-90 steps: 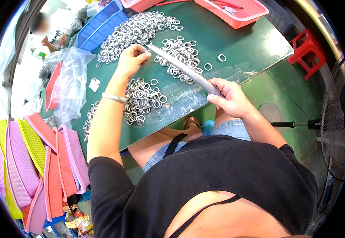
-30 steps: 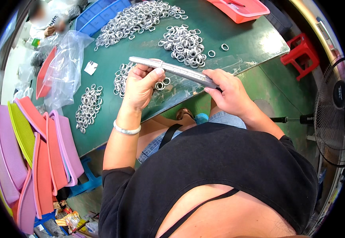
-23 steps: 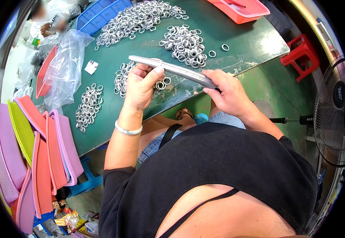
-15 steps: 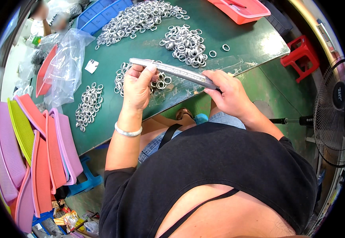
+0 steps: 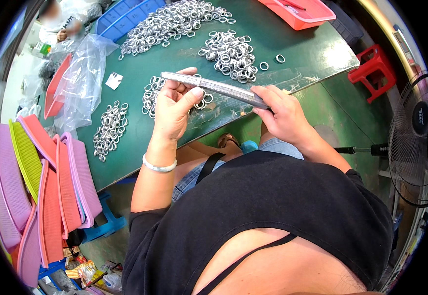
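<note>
A grey tapered ring mandrel [image 5: 228, 91] with markings along its side slants above the near table edge. Its thick end is in my right hand [image 5: 285, 113], fingers and thumb closed round it. Around the thinner part sits a silver ring [image 5: 199, 77]. My left hand [image 5: 173, 110] pinches this ring between thumb and fingers, with the mandrel's narrow tip just above the hand. Partly hidden behind my left hand lies a small pile of rings [image 5: 150, 96] on the green table [image 5: 140, 142].
Further ring piles lie farther back: a large heap [image 5: 174, 24], a medium heap [image 5: 229, 56] and a left cluster [image 5: 111, 130]. A blue crate [image 5: 125, 19], red tray [image 5: 302, 14] and plastic bag [image 5: 84, 78] border them. Stacked colourful baskets [image 5: 47, 187] stand left, a fan [image 5: 415, 128] right.
My left hand has moved slightly right, and the ring has slid along the mandrel toward the thick end. My right hand holds nearly still. A person at the far left has shifted.
</note>
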Available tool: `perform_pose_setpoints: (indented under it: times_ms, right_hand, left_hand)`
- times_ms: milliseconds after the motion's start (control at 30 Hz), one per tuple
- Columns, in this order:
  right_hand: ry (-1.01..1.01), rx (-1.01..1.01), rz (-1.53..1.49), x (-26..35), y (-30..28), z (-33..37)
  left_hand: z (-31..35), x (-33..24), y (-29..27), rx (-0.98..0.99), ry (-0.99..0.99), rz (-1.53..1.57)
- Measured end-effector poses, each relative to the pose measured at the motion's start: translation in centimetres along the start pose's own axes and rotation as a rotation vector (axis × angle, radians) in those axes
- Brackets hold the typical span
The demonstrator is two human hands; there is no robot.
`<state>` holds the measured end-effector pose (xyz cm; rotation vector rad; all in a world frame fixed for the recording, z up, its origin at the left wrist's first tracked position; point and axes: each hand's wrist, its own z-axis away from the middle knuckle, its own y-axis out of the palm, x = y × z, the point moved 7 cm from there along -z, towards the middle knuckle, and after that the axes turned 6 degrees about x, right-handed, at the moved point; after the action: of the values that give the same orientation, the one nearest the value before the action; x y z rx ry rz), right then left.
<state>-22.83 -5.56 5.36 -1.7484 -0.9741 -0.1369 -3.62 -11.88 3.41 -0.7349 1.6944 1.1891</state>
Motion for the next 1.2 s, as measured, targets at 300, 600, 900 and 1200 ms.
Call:
perform_pose_setpoints:
  times_ms: [300,600,900,1200]
  right_hand:
    - [0.009,0.03,-0.037,0.2,0.2,-0.1]
    - [0.011,0.09,-0.202,-0.1,0.7,-0.3]
    - [0.143,-0.008,-0.293,-4.0,0.5,0.4]
    - [0.387,-0.009,-0.806,-6.7,2.0,0.1]
  left_hand:
    - [-0.2,0.6,-1.4,0.021,-0.017,-0.149]
    - [0.5,-2.2,-3.7,-0.112,0.17,0.107]
    - [1.9,-7.6,-17.9,-0.564,-0.173,-1.49]
    - [-4.8,-5.7,-9.9,-0.188,0.087,-1.525]
